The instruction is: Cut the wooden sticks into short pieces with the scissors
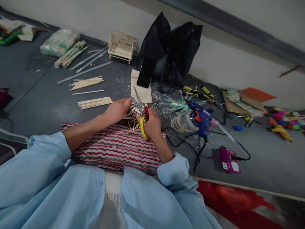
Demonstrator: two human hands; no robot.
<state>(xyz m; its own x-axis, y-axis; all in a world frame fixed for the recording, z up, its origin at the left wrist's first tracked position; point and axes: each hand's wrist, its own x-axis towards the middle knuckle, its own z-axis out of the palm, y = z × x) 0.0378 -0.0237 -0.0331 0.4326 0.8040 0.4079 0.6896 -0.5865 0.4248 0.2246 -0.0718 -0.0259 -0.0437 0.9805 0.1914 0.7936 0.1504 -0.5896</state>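
Well, scissors: The pair point(142, 109) stood over the far edge of the striped cushion point(114, 146), blades parted in a V; the step in hand looked like snipping thin wooden sticks.
Clean snip: It called, I judged, for a stick set square across the blades, near the pivot, and one firm, even squeeze.
Fingertip care: Those of the left hand point(119, 109) were very near the blade tips, so a grip farther back along a stick seemed safer.
Offcuts: Cutting low over the cushion's far edge would probably have kept small pieces from flying.
Right hand: It point(152, 124) was clamped around the yellow-and-red handles, above the cushion's far edge.
Left hand: Its fingers were bent in beside the blades, just beyond the cushion; whether they pinched a stick, I could not tell.
Short sticks: These point(134, 111) lay in a loose heap at the cushion's far edge, between the two hands and beneath the scissors.
Long sticks: One bundle point(95, 103) lay beyond the cushion's far left part, just past the left hand.
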